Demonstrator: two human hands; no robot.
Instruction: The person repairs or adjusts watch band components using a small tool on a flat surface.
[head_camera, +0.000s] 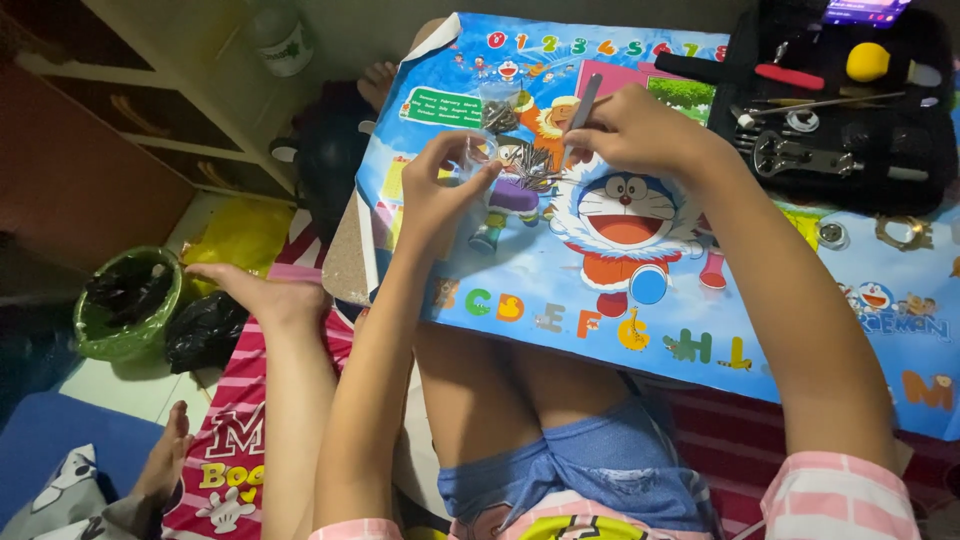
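My left hand pinches a small clear plastic bag above a blue cartoon-printed table top. My right hand grips a thin grey pen-like tool with its tip pointing down at a small pile of metal screws on the table. A second clear bag with screws lies just beyond the pile.
A black open tool case with a wrench, a red-handled tool and a yellow ball sits at the back right. Metal rings lie near it. A green bin and a black bag stand on the floor at left. Another person's foot shows at bottom left.
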